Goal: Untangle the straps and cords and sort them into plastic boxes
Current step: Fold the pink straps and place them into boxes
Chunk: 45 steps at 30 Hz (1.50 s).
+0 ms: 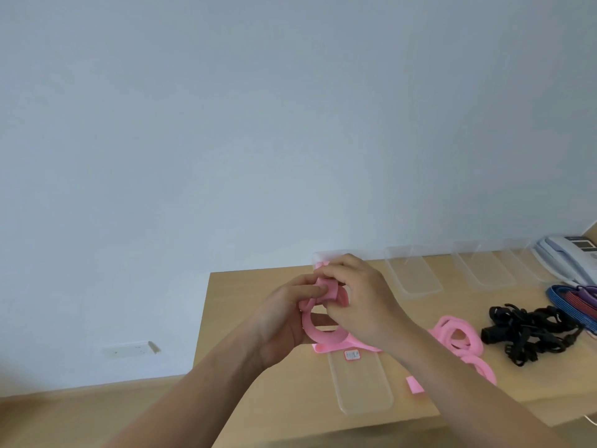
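This is looking like an office: a white desk phone (563, 258) is sitting at 2 o'clock on a light wooden desk (245, 286) standing against a plain wall (226, 124).

I hold both bare forearms angled inward, the left coming from the near left and the right from the near right, so the wrists converge in the middle. My left hand (284, 321) is turned palm to the right, its fingers curled round a loop of pink strap (318, 334) and the forefinger laid across the top. My right hand (361, 302) shows its back, fingers bent down and pinching the same strap at its far side, close against the left fingertips.
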Each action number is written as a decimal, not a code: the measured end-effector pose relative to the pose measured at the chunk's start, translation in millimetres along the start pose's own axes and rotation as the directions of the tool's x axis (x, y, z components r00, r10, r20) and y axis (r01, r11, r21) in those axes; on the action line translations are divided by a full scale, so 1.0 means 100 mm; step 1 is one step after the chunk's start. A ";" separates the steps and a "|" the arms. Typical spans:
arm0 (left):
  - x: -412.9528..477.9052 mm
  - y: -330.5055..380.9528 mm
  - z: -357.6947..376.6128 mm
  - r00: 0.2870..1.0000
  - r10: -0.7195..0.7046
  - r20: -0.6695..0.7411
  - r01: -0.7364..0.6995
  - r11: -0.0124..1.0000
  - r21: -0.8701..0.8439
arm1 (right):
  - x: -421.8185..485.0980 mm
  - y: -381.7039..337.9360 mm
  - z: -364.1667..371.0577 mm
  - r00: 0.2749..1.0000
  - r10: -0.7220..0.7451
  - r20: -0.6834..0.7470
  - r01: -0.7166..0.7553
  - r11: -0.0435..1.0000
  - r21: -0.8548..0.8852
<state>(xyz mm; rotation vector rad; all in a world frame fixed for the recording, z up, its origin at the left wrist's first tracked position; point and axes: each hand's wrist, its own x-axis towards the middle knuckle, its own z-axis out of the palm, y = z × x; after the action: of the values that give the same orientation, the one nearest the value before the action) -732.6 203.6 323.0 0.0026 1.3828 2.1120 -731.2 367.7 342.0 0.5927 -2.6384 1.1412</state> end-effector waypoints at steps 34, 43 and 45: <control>1.16 -0.38 -0.09 0.950 -0.238 -0.203 0.195 0.958 -0.212 | 0.06 1.57 0.24 0.985 -0.091 0.144 0.084 0.995 0.056; 1.61 -0.36 -0.36 0.855 -0.262 -0.447 0.256 0.964 -0.074 | 0.38 2.04 0.34 0.991 -0.119 0.064 0.125 0.988 -0.093; 1.71 -0.41 -0.47 0.765 -0.169 -0.621 0.271 0.960 0.073 | 0.51 2.18 0.39 0.989 -0.119 0.085 0.131 0.978 -0.165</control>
<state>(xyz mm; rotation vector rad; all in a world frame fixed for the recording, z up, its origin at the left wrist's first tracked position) -867.3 259.2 213.3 -0.8143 1.8061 1.8613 -873.7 459.9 190.5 0.7684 -2.6815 0.8643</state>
